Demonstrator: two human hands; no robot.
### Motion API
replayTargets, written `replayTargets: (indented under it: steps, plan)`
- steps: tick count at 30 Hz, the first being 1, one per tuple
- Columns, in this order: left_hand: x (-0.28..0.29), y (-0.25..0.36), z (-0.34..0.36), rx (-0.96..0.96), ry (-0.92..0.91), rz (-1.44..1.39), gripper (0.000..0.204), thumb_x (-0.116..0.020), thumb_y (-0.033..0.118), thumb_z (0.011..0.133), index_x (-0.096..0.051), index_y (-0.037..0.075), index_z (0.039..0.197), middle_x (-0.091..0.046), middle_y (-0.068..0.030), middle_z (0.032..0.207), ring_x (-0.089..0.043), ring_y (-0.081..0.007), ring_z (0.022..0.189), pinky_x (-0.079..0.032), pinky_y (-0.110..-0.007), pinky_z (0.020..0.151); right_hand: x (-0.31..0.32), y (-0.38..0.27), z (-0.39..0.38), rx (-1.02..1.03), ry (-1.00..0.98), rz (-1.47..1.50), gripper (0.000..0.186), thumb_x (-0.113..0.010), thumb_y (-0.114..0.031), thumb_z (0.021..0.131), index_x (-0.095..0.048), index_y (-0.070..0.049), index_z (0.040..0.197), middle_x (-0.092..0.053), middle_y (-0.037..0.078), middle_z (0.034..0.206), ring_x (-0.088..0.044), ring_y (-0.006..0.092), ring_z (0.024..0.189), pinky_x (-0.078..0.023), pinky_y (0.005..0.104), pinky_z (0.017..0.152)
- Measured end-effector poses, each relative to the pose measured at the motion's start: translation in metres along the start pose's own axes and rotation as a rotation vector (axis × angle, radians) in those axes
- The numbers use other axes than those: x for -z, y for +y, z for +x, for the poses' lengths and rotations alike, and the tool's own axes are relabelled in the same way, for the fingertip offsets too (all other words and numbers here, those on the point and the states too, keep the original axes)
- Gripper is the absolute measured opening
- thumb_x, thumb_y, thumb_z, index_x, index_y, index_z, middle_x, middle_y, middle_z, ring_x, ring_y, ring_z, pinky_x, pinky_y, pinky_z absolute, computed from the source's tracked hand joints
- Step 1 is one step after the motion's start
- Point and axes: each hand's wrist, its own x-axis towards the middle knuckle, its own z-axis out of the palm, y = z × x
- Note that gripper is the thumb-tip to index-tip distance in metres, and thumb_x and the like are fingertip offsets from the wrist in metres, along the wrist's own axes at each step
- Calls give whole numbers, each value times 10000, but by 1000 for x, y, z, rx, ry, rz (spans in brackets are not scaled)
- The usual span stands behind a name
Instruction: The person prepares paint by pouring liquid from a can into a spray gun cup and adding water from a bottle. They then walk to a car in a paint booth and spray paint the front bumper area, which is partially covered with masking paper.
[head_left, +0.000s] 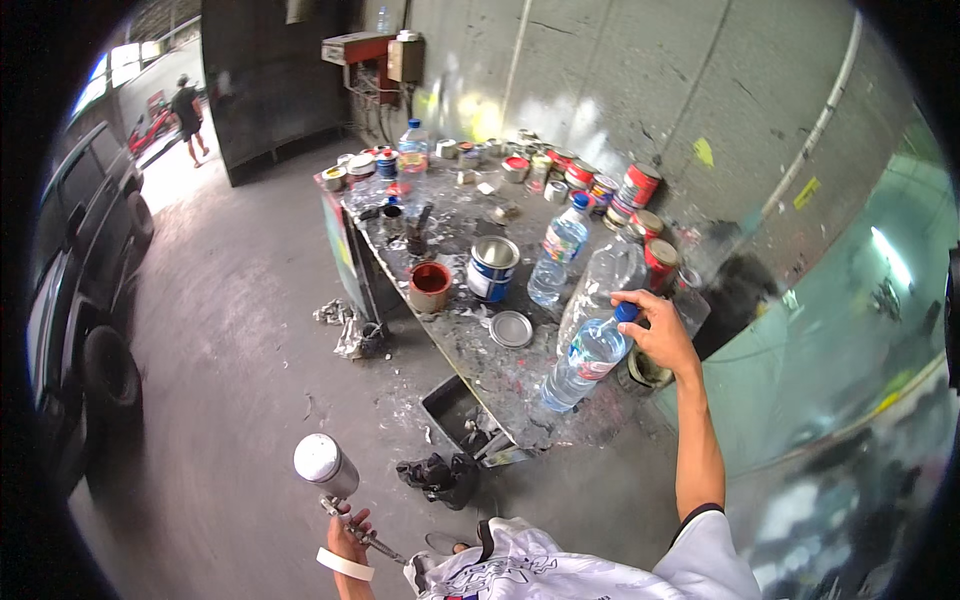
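My left hand point(348, 540) is closed around a paint spray gun point(326, 466) with a silvery cup on top, held over the floor at the lower left. A white band circles that wrist. At the table's right end, my right hand point(657, 335) pinches the blue cap of a clear plastic bottle point(588, 362), which stands on the tabletop. Just behind it are a larger clear jug point(608, 280) and a second blue-capped bottle point(558, 255). To the left stand a blue-and-white paint can point(492, 270), a loose round lid point(511, 329) and a red-stained cup point(430, 287).
The paint-stained table point(450, 335) has several cans along its back edge, beside the wall. Below its front edge sits a dark open drawer point(455, 405), with a black bag point(438, 478) nearby. A dark vehicle point(90, 270) stands at left; a person point(187, 115) is far off near the doorway.
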Motion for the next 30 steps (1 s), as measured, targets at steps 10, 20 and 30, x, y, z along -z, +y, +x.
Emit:
replayTargets:
  steps: [10, 20, 30]
  plan:
    - [-110, -3, 19, 41, -209, 61, 405, -472, 384, 934, -506, 100, 1221, -662, -159, 1000, -623, -203, 758, -537, -433, 737, 5, 13, -29, 82, 177, 172, 482, -631, 40, 836, -526, -33, 1300, -593, 98, 1170, -593, 174, 1052, -496, 331, 906]
    - [-199, -2, 24, 206, -587, 61, 470, -455, 405, 958, -431, 53, 1268, -567, -289, 1221, -604, -394, 1073, -440, -516, 950, -205, -6, -137, -207, 229, 341, 620, -749, -234, 812, -470, 24, 1303, -556, 194, 1184, -569, 261, 1062, -463, 373, 898]
    - [-211, 6, 51, 500, -810, 496, 387, -395, 251, 989, -436, 87, 1337, -581, -61, 1138, -572, -184, 989, -461, -338, 865, -317, -47, -127, -294, 110, 123, 930, -677, 10, 662, -273, -119, 1490, -393, 201, 1405, -393, 392, 1292, -349, 443, 1083]
